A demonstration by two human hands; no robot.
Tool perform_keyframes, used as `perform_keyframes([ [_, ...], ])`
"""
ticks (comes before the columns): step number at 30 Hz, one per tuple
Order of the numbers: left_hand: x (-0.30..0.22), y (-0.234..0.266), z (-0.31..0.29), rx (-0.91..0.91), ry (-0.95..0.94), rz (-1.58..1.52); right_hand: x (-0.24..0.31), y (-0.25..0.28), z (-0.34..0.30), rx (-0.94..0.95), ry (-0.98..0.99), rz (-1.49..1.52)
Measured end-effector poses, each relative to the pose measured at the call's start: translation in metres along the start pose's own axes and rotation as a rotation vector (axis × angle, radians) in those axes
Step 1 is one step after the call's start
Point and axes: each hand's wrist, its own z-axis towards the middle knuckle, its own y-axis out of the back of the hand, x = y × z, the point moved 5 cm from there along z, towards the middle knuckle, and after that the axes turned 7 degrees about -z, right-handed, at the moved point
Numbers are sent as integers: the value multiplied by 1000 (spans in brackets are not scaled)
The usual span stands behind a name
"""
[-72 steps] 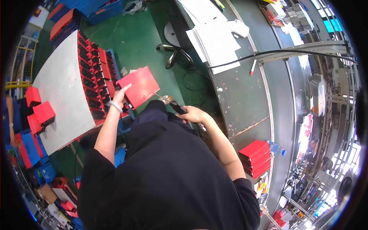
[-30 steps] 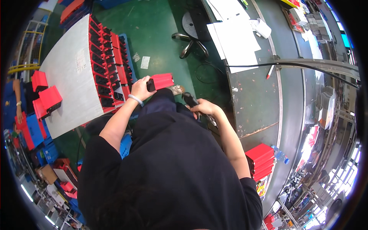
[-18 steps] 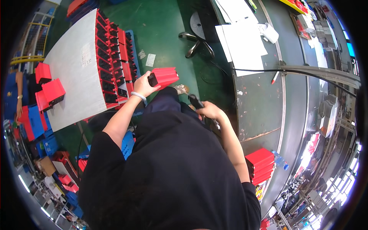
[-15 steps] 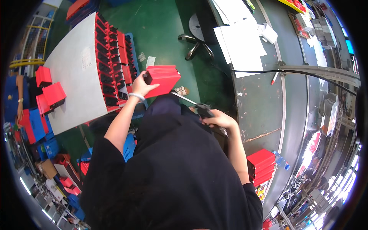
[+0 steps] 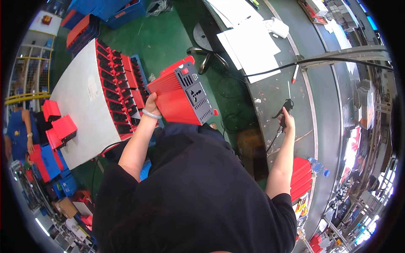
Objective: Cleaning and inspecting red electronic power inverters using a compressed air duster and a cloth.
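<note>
My left hand [image 5: 152, 106] grips a red power inverter [image 5: 171, 95] by its ribbed left side, holding it up in front of my body. Its black end panel, with a socket, a red switch and vent slots, faces up and to the right. Over the workbench on the right, my right hand [image 5: 287, 120] is closed round a black air blow gun [image 5: 288, 105]. The gun's thin metal nozzle points away from me, and a hose hangs from its handle.
On the left, a pale board [image 5: 80, 101] bears rows of red and black units [image 5: 112, 84]. Paper sheets [image 5: 249, 46] and a red marker [image 5: 295, 74] lie on the dark workbench [image 5: 274, 99]. Stacked red housings [image 5: 300, 177] stand near my right elbow. A co-worker's arm [image 5: 28, 126] shows far left.
My right hand has carried the blow gun from beside the inverter to the right, over the workbench. The inverter has turned, so its socket panel now shows.
</note>
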Motion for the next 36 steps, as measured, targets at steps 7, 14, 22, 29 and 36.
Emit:
perform_keyframes([
  [7, 16, -31, 7, 89, 76, -100, 7, -7, 31, -247, 127, -191],
  [14, 26, -45, 14, 106, 141, -141, 2, -12, 19, -772, 62, -749],
  [22, 40, -43, 18, 90, 184, -151, 3, 6, -17, -916, 162, -458],
  [29, 58, -19, -8, 26, 177, -62, 114, -99, -229, 348, 625, 150],
  [36, 62, -28, -8, 20, 231, -17, 128, -138, -306, 196, 990, -305],
])
